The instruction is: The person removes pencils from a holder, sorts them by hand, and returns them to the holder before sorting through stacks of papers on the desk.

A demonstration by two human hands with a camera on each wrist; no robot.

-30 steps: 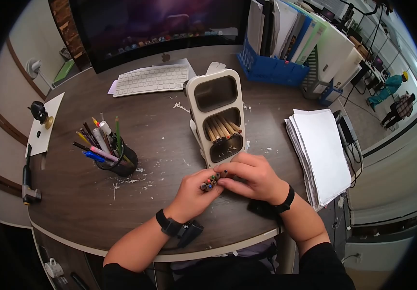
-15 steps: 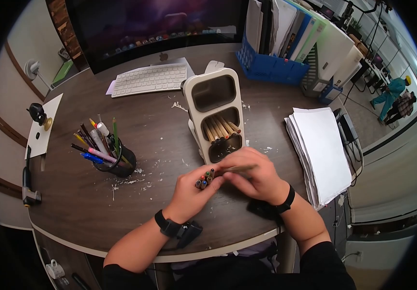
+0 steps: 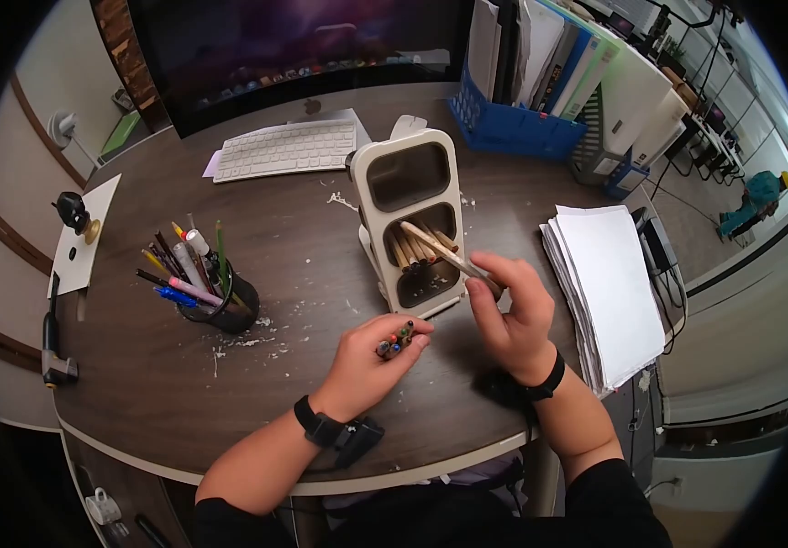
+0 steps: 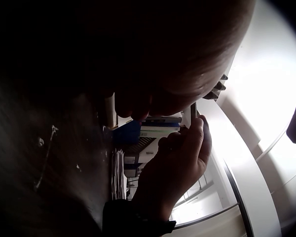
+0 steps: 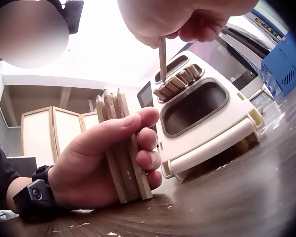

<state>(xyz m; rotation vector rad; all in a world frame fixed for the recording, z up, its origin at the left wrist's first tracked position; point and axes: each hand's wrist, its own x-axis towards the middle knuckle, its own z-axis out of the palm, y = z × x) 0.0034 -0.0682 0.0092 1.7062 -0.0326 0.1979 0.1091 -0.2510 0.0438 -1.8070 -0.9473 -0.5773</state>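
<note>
My left hand (image 3: pixel 362 365) grips a bundle of colored pencils (image 5: pixel 123 170), held upright with coloured tips up and lower ends close to the desk. Between thumb and fingers, my right hand (image 3: pixel 524 320) pinches a single wooden pencil (image 3: pixel 440 247). Its far end reaches over the middle compartment of a cream three-compartment organizer (image 3: pixel 408 137), which leans back on the desk. Several pencils (image 5: pixel 180 81) lie together in that compartment. The top and bottom compartments look bare of pencils. In the left wrist view my left hand is dark and hides most of its bundle.
To the left stands a black mesh cup (image 3: pixel 237 310) full of pens. White scraps (image 3: pixel 241 342) litter the desk. Behind are a keyboard (image 3: pixel 284 151) and a monitor (image 3: pixel 303 46). A paper stack (image 3: pixel 604 283) lies right, below a blue file holder (image 3: pixel 517 131).
My right hand has drawn one pencil out of the left hand's bundle, moved away to the right and swung the pencil toward the organizer. The left hand has stayed nearly still.
</note>
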